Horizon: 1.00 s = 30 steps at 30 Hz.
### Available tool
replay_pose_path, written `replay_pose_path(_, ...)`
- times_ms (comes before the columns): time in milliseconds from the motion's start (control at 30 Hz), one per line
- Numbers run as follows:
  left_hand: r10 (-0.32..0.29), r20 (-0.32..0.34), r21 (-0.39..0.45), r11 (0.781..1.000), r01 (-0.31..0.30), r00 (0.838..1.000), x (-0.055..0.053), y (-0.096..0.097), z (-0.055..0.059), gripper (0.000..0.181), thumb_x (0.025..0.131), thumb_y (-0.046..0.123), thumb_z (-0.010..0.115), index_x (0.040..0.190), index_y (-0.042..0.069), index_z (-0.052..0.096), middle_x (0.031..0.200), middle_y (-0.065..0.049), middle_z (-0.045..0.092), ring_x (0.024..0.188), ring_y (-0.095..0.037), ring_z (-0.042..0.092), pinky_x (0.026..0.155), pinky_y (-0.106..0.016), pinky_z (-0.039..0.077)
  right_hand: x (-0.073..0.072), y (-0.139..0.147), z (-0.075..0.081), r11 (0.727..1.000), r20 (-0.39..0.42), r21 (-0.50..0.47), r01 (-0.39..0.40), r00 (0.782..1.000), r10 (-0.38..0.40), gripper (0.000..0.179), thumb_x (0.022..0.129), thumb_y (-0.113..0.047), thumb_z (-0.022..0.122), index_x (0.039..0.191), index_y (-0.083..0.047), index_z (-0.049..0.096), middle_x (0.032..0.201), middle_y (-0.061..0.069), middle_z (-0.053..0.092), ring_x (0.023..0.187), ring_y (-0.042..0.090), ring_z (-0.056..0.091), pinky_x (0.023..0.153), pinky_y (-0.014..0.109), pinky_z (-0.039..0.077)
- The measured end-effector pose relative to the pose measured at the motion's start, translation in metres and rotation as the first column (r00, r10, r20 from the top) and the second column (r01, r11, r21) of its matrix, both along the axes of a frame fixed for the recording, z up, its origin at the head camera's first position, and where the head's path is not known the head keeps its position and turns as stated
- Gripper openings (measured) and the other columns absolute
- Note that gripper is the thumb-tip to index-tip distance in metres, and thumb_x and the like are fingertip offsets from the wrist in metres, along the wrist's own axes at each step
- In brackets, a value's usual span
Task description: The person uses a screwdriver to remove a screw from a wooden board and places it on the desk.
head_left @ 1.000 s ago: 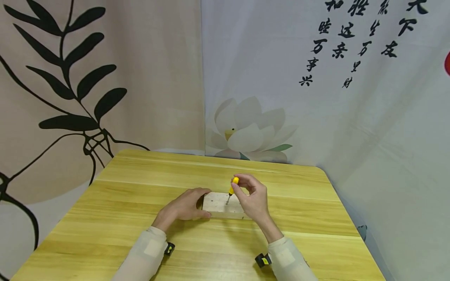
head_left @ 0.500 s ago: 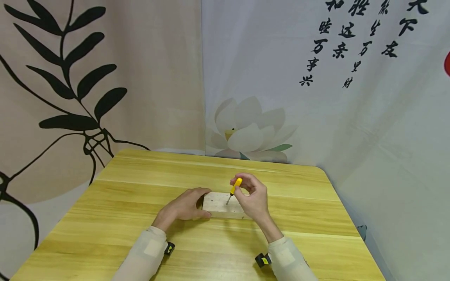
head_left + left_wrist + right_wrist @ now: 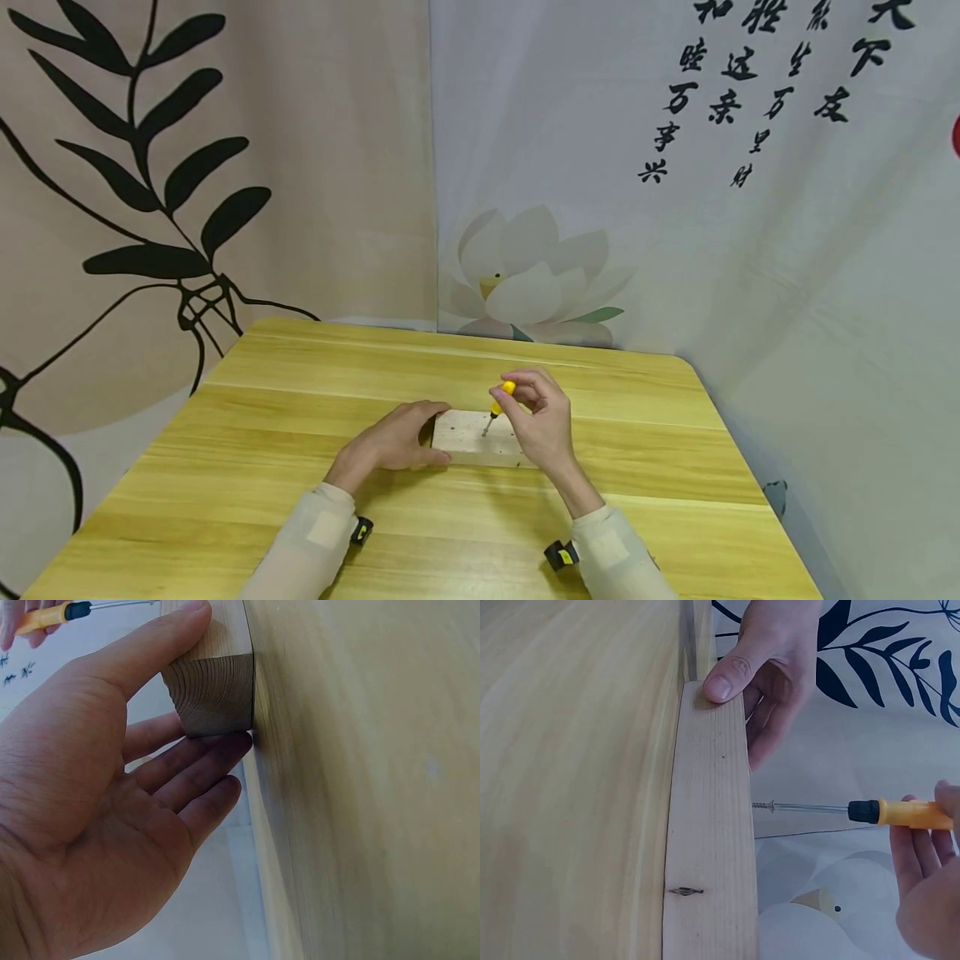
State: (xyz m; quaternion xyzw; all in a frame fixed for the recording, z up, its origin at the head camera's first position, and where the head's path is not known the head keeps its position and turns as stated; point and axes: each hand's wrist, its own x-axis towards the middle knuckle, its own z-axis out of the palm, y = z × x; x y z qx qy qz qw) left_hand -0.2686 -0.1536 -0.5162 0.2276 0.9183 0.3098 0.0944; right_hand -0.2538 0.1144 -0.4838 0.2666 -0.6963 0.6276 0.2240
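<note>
A pale wooden block [image 3: 480,457] lies flat on the table. My left hand [image 3: 400,437] grips its left end, thumb on the near side and fingers on the far side. In my right hand [image 3: 542,417] is a screwdriver [image 3: 911,814] with a yellow handle and black collar, pinched between thumb and fingers. Its metal shaft meets the head of a screw [image 3: 763,805] that stands partly out of the block's top face. The left wrist view shows the block's end grain [image 3: 214,694] between thumb and fingers. My right hand hides the block's right end in the head view.
The yellow wood-grain table [image 3: 300,533] extends on all sides of the block. Behind it hang a beige cloth with black leaves [image 3: 187,183] and a white cloth with a lotus [image 3: 540,275] and black characters. A small black device sits at each wrist.
The screwdriver's handle has tilted slightly to the right, and my right fingers have shifted around it. My left hand and the block have stayed in place.
</note>
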Motion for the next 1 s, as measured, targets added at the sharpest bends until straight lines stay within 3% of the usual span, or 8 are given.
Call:
replay_pose_path(167, -0.003, -0.003, 0.002, 1.000, 0.004, 1.000, -0.0004, -0.0003, -0.0012, 0.092, 0.095, 0.043, 0.094, 0.167, 0.004, 0.053, 0.170, -0.017, 0.058, 0.159, -0.040, 0.054, 0.132, -0.061, 0.047, -0.0008, -0.0004, -0.0004, 1.000, -0.013, -0.010, -0.005, 1.000, 0.005, 0.024, 0.098, 0.008, 0.083, 0.121, 0.001, 0.080, 0.109, 0.024, 0.072, 0.093, 0.014, 0.083, 0.094, 0.023, 0.069)
replay_pose_path(333, -0.018, -0.009, 0.010, 1.000, 0.018, 1.000, -0.0008, -0.0007, -0.0005, 0.092, 0.094, 0.042, 0.095, 0.166, 0.001, 0.053, 0.168, -0.019, 0.059, 0.158, -0.041, 0.055, 0.131, -0.062, 0.047, -0.0002, -0.0014, 0.0007, 0.999, 0.025, -0.027, 0.018, 1.000, -0.017, 0.026, 0.097, 0.007, 0.084, 0.122, 0.002, 0.079, 0.108, 0.027, 0.079, 0.093, 0.011, 0.084, 0.091, 0.022, 0.069)
replay_pose_path(567, -0.021, -0.011, 0.016, 1.000, 0.021, 1.000, -0.0013, -0.0014, -0.0002, 0.093, 0.094, 0.042, 0.095, 0.166, 0.001, 0.053, 0.168, -0.019, 0.059, 0.159, -0.041, 0.054, 0.132, -0.062, 0.046, 0.0024, -0.0021, 0.0036, 0.998, 0.063, -0.040, 0.046, 0.997, -0.043, 0.028, 0.097, 0.006, 0.085, 0.122, 0.004, 0.076, 0.107, 0.030, 0.084, 0.094, 0.012, 0.086, 0.086, 0.020, 0.069)
replay_pose_path(800, -0.016, 0.001, 0.011, 1.000, 0.016, 1.000, 0.0013, -0.0011, 0.0016, 0.092, 0.094, 0.043, 0.094, 0.167, 0.003, 0.053, 0.169, -0.017, 0.058, 0.159, -0.040, 0.054, 0.132, -0.061, 0.047, 0.0023, -0.0009, 0.0032, 0.999, 0.025, 0.010, 0.034, 0.999, -0.035, 0.029, 0.102, 0.005, 0.080, 0.130, 0.004, 0.075, 0.116, 0.027, 0.085, 0.105, 0.024, 0.087, 0.095, 0.020, 0.068)
replay_pose_path(1000, -0.012, 0.000, 0.013, 1.000, 0.012, 1.000, 0.0006, -0.0004, 0.0010, 0.092, 0.094, 0.042, 0.095, 0.166, 0.003, 0.053, 0.169, -0.018, 0.059, 0.159, -0.040, 0.054, 0.132, -0.061, 0.047, 0.0019, 0.0002, 0.0025, 1.000, 0.020, 0.019, 0.011, 1.000, -0.012, 0.027, 0.106, 0.002, 0.075, 0.133, 0.002, 0.075, 0.120, 0.025, 0.084, 0.108, 0.006, 0.083, 0.096, 0.023, 0.068)
